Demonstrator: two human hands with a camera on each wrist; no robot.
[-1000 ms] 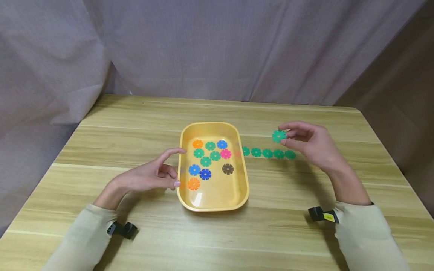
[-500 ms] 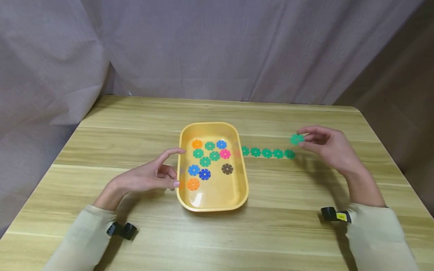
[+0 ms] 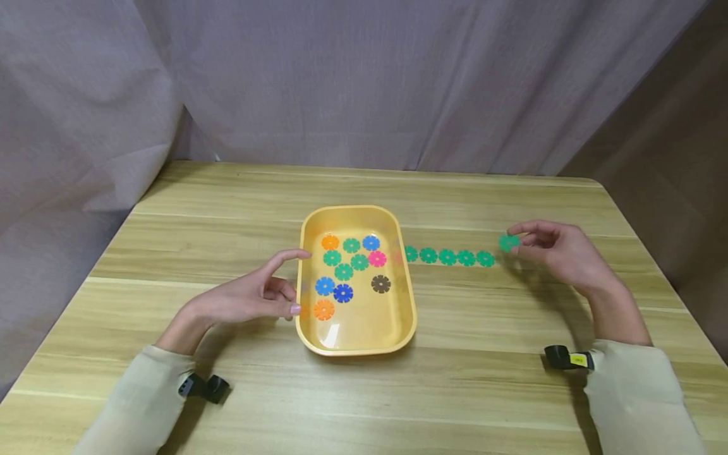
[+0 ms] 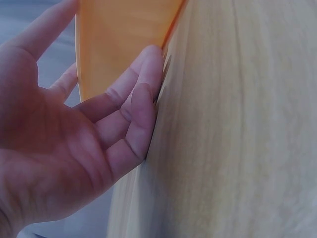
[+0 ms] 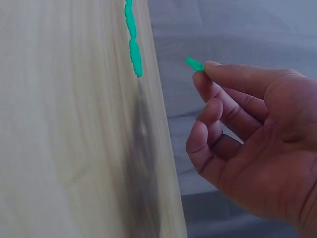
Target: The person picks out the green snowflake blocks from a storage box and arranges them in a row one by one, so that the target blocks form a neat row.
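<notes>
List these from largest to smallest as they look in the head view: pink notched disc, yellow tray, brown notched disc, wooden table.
1. Wooden table
2. Yellow tray
3. Brown notched disc and pink notched disc: they look nearly alike, and the brown one lies nearer the camera, so unranked.

We see pale beige long sleeves: left sleeve [image 3: 133, 398], right sleeve [image 3: 637, 392], plain fabric, cuffs ending at the wrists. We count two black wrist units: left unit [image 3: 203, 387], round-ended; right unit [image 3: 557, 357] with yellow label [image 3: 579, 360], print unreadable. Left hand [image 3: 244, 296], right hand [image 3: 569, 258]: bare.
</notes>
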